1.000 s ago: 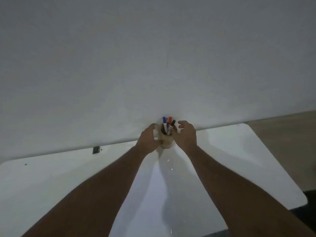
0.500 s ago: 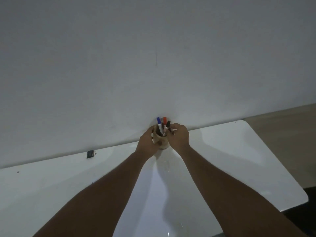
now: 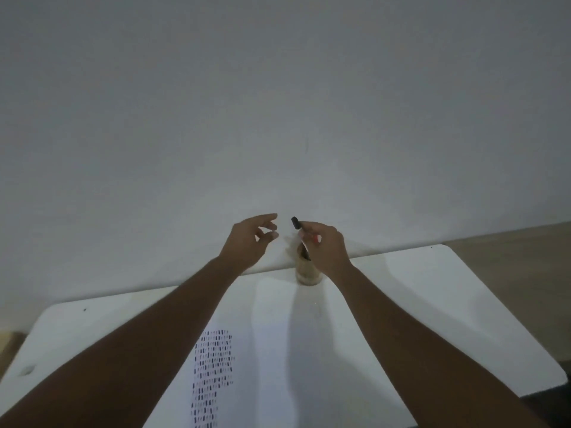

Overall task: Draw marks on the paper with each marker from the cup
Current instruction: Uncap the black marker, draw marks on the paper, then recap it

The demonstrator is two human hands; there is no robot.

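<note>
my right hand (image 3: 324, 248) is gripping the black marker (image 3: 295, 223) over the cup (image 3: 307, 273) mid-frame, left hand (image 3: 250, 242) just beside it, fingers loose, holding nothing

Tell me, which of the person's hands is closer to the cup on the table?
The right hand. It is directly over the cup, gripping markers above its mouth. The left hand hangs open off to the cup's left, clear of it.

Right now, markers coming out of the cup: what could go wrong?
1. The right hand grips a black-capped marker and a red one together; one may slip.
2. It sits right over the cup, which nothing steadies; the left hand is open beside it, so a snag might tip it.
</note>
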